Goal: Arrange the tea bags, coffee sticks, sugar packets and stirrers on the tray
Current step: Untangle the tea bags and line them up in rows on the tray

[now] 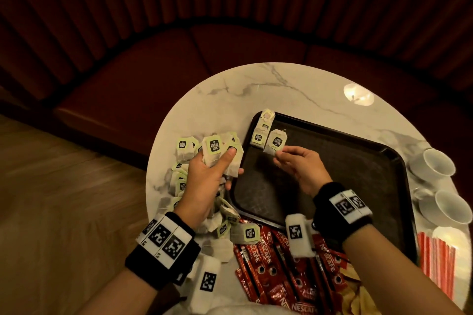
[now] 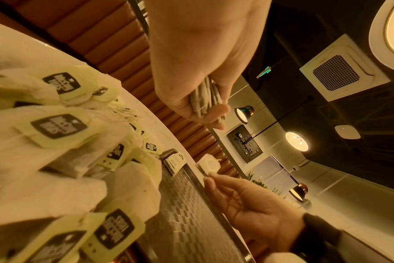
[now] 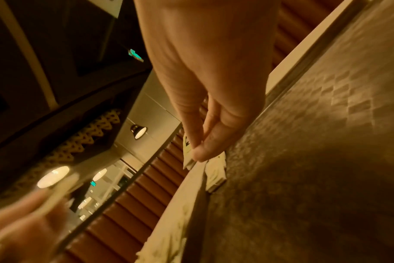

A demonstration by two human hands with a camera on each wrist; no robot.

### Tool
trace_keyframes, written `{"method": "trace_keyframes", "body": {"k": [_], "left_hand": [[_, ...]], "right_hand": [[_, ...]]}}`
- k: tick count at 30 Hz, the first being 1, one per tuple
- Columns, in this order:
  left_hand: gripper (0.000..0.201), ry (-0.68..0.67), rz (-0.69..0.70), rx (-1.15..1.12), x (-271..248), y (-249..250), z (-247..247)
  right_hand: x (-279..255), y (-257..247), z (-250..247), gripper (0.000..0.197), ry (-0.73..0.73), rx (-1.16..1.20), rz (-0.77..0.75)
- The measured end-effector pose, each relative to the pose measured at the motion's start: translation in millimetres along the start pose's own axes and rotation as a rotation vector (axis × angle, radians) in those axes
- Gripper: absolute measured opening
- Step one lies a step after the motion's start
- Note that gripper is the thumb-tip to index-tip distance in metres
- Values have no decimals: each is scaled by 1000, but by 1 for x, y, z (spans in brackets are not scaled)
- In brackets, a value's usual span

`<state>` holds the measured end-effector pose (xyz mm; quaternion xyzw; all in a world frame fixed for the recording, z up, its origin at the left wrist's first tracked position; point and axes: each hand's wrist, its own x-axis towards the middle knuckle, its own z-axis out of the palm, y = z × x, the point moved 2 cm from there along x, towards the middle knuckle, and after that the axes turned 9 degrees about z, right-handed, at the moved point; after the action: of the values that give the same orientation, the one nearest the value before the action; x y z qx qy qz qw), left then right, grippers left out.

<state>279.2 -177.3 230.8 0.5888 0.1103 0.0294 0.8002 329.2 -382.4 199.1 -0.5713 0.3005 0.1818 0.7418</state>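
A dark tray (image 1: 332, 174) lies on the round marble table (image 1: 268, 84). Three tea bags (image 1: 259, 135) overlap in a row along its far left corner. My right hand (image 1: 277, 155) pinches a tea bag (image 1: 275, 143) by its near edge, just right of that row above the tray. My left hand (image 1: 225, 158) grips a bundle of tea bags (image 1: 213, 148) left of the tray; the bundle (image 2: 205, 99) shows edge-on in the left wrist view. Loose tea bags (image 1: 179, 181) lie piled at the table's left. Red coffee sticks (image 1: 268, 263) lie at the near edge.
Two white cups (image 1: 435, 163) stand right of the tray, and red-and-white striped stirrers (image 1: 435, 263) lie beyond its near right corner. Yellowish packets (image 1: 358, 296) sit beside the coffee sticks. A dark red upholstered bench (image 1: 179, 59) curves round the table's far side.
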Motion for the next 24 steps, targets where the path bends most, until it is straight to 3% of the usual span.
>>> {"method": "trace_keyframes", "body": {"k": [10,13,19,21,24], "left_hand": [[6,-10,-10,57,-4,-3,-3],[13,5,-3,57,-2,-3,-7],[25,17,-16,41,-1,-3,-10],[30,14,-25,21,0,-3,-8],[24,22,-30,-7,1,-1,-1]], "right_hand": [[64,10,25,10,84,-402,41],[74,11,25,11,101,-496,38],[49,-7,14,25,117,-586,-56],[23,-13,19,22,54,-590,-160],[-18,-13,32,11,-166,-566,-213]]}}
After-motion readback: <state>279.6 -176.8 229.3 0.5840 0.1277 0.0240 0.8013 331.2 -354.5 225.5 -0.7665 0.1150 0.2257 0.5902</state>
